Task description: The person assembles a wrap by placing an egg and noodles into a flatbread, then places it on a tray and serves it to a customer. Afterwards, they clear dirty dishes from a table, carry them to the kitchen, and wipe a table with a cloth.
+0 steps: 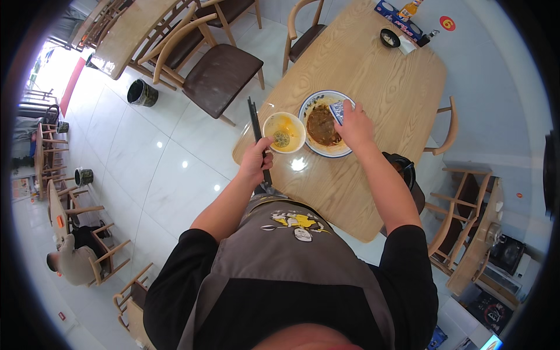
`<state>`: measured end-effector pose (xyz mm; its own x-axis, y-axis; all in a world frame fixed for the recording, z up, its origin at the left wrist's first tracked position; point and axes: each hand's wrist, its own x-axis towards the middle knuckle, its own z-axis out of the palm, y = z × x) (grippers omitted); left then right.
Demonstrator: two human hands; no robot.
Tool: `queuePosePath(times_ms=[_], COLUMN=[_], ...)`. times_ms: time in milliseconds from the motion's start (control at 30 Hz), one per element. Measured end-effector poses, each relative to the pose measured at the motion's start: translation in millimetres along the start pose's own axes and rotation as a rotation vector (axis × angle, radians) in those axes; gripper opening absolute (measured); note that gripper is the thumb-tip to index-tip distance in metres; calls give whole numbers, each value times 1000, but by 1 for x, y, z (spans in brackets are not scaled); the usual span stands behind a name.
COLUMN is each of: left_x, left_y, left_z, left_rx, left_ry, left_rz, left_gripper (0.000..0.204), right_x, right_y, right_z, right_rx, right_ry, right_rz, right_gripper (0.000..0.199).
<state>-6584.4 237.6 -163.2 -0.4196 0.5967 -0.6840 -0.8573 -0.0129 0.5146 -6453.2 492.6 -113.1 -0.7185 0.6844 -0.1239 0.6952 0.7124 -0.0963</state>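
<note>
Both hands grip: left hand (255,160) clutches black chopsticks (257,135), right hand (354,125) a blue-patterned cup (338,111).

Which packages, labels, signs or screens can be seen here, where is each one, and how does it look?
Round sticker: far right corner of the wooden table, red with a yellow mark.
Flat package: far table edge, rectangular, blue with white patches.
Bottle: beside the package, orange with a label.
Screen: lower right floor area, bright blue, partly cut off.

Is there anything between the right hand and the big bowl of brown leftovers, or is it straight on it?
Nothing visible stands between them. The right hand is already over the big bowl, holding a small blue-patterned piece at its far rim. The small yellow bowl sits beside it, toward the left hand with the chopsticks.
</note>
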Motion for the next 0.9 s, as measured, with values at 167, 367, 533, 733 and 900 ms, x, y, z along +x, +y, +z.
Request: queuePosePath(times_ms=[167,367,533,733,900], left_x=[-1,0,1,-3,-18], left_y=[4,3,-4,-9,-2], left_z=[6,21,25,-1,-23], left_rx=[109,143,169,15,-72], left_ry=[-26,-93,-108,-59,-68], left_rz=[-1,1,26,7,65], left_gripper=[26,29,27,23,20], right_x=[-16,-50,-68,-91,-106], right_y=[2,-33,-60,-20,47], right_z=[-19,-14,6,52,111], right_rx=[551,1343,1315,1249,1616], right_ry=[194,-96,-39,-11,-282], right_rz=[188,262,234,302,855], right_gripper=[52,51,48,41,36])
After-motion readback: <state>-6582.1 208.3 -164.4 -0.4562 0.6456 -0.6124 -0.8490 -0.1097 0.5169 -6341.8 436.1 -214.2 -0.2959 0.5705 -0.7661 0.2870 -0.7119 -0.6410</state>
